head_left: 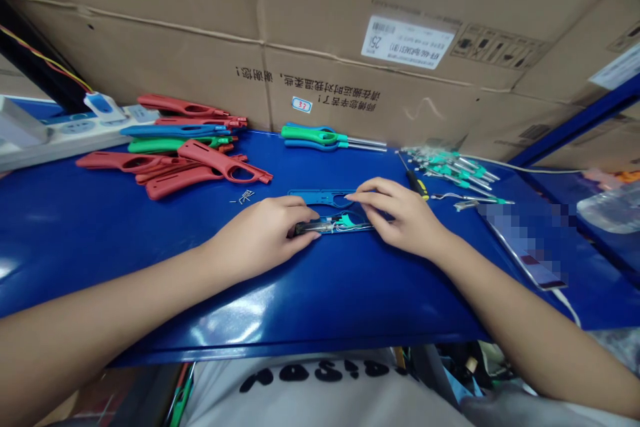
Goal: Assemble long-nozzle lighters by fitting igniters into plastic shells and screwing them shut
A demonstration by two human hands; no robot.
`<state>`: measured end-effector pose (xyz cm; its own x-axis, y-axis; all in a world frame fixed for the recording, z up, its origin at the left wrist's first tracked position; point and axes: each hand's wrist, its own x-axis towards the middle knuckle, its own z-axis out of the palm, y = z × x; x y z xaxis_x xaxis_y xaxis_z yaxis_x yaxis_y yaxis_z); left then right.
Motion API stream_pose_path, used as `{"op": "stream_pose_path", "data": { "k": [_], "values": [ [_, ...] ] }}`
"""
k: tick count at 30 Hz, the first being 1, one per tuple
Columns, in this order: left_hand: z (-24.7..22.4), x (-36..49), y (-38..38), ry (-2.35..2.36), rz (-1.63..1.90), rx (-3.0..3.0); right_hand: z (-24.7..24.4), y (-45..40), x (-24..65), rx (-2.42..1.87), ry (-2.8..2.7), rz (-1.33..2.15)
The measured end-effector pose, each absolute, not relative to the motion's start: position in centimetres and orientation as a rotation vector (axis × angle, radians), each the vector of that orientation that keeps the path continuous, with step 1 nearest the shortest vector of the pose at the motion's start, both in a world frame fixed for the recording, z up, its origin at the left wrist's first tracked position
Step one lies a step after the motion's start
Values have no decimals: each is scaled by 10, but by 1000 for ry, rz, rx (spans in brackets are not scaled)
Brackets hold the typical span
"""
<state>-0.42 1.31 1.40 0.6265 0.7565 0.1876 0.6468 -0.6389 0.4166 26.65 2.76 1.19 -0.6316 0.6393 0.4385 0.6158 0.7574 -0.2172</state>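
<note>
My left hand (pixel 273 230) is closed around the rear end of an opened gas lighter (pixel 330 225), a blue half-shell with a clear fuel tank, white wires and a green part inside. Over the lighter's front end bends my right hand (pixel 400 217), its thumb side at that end. Its fingertips meet the front of a second blue half-shell (pixel 315 197), which lies flat just behind the lighter. My right palm and fingers hide the front ends of both pieces, so the exact grip there is partly hidden.
Red, blue and green lighter shells (pixel 200 170) are piled at left, near small screws (pixel 245 197) and a power strip (pixel 75 130). Assembled lighters (pixel 325 138) lie behind. A screwdriver (pixel 416 181), metal nozzles (pixel 460 170) and a phone (pixel 525 247) are at right. Cardboard boxes (pixel 320 33) wall the back.
</note>
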Motion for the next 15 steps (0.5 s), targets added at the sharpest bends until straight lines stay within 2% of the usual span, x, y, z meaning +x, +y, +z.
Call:
{"op": "stream_pose_path", "data": {
  "k": [6, 15],
  "values": [
    [17, -5, 11, 1091, 527, 2760, 3, 43, 276, -1081, -2539, 61],
    [6, -2, 10, 880, 504, 2769, 23, 37, 284, -920, -2520, 678]
  ]
}}
